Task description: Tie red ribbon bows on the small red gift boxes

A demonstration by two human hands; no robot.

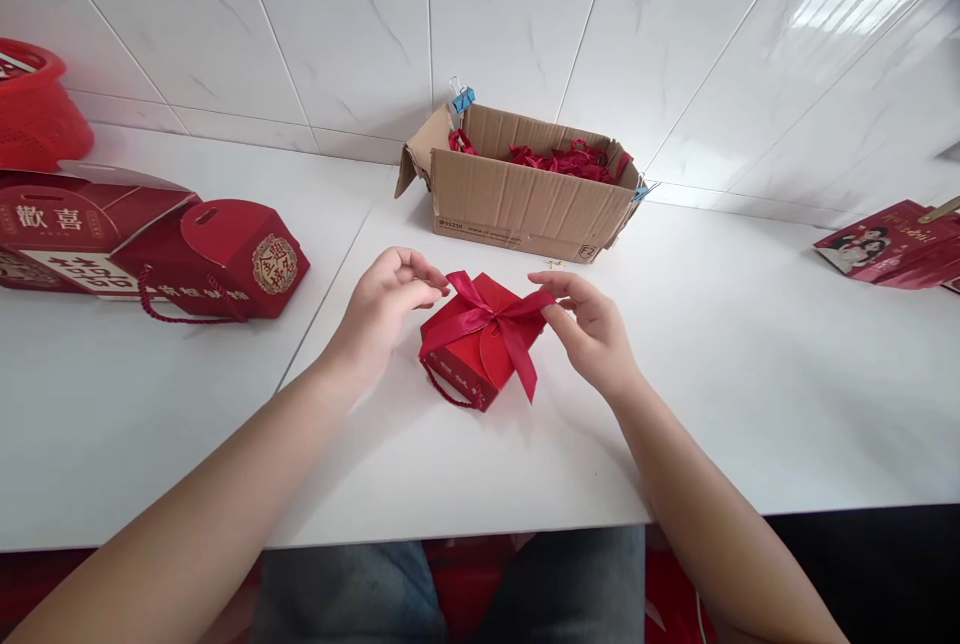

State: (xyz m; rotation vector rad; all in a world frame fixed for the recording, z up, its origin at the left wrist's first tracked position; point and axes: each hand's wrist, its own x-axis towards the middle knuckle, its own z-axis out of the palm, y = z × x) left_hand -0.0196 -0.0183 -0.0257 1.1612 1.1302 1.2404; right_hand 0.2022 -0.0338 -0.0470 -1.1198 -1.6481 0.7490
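Red box (472, 353), shiny crimson bow (516, 342), right grip (591, 329) pinching bow, left grip (384, 311) hard to tell.

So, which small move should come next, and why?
Perhaps gently straighten the bow: it sits on the small red box, its tails point different ways, and the left hand and right hand are at opposite sides of it.

Left arm (255, 464) and right arm (697, 474) are both bare, stretched forward and angled in. Left hand (390, 309) has bent fingers (412, 266) with the thumb (421, 295) close below; from where I'm standing can't tell if they meet. Right hand (589, 329) is pinching, index (551, 278) poking out straighter. They're about level, nicely apart.
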